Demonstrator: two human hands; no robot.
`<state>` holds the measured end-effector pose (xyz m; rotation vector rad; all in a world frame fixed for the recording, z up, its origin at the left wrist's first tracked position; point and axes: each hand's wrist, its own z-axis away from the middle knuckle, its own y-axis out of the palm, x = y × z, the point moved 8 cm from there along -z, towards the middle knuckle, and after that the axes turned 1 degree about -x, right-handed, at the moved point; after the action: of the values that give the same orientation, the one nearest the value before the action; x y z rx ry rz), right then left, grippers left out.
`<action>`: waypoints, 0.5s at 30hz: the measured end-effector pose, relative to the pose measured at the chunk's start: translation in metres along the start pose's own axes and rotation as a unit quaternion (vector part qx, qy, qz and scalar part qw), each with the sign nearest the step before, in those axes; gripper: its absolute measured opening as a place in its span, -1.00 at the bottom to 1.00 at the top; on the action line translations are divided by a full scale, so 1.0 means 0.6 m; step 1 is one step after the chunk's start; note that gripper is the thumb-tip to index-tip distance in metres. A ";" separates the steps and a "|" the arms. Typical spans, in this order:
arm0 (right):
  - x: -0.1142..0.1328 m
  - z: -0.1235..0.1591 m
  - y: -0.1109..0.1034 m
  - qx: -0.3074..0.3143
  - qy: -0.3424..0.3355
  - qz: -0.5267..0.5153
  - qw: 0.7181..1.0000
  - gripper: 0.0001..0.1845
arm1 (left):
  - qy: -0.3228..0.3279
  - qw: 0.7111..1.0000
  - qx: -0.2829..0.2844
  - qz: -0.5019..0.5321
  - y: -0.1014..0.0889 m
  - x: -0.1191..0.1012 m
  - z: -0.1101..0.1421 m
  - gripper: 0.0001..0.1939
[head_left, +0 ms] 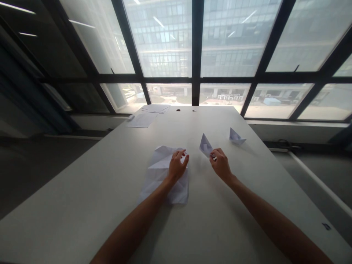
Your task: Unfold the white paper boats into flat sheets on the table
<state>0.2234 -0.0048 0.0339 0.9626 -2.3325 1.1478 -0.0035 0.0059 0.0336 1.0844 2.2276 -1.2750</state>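
Note:
Between the thumb and fingers of my right hand (220, 163) is one corner of a folded paper boat (205, 146), its peak pointing up. A second paper boat (236, 137) sits on the table farther to the right, apart from my hand. My left hand (178, 164) hovers over or rests on a creased white sheet of paper (159, 179); contact is hard to judge. Its fingers are curved with a gap between thumb and fingertips, and nothing shows in them. My left forearm hides part of the creased sheet.
The white table (110, 190) stretches away toward large windows. At its far left lie several flat paper sheets (141, 120) with a small pale object (130, 118) beside them. Two small holes (178, 110) are near the far edge. A dark mark (326, 226) is at the right edge.

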 end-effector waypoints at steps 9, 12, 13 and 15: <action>0.168 0.106 0.011 0.142 -0.042 -0.042 0.988 -0.89 | -0.110 0.967 0.066 0.218 0.030 0.024 -0.003 -0.51; 0.165 0.077 -0.007 0.119 -0.006 -0.015 0.993 -0.76 | -0.103 0.967 0.060 0.223 0.032 0.021 0.002 -0.54; 0.158 0.061 -0.012 0.102 0.017 -0.015 0.994 -0.72 | -0.100 0.967 0.059 0.226 0.033 0.019 0.004 -0.54; 0.143 0.028 0.000 0.125 0.052 -0.041 0.990 -0.60 | -0.092 0.966 0.061 0.234 0.036 0.014 0.008 -0.54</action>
<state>0.1628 -0.0538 0.0738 1.0455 -2.0814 1.4446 0.0069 0.0121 0.0135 1.3725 1.6432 -1.2496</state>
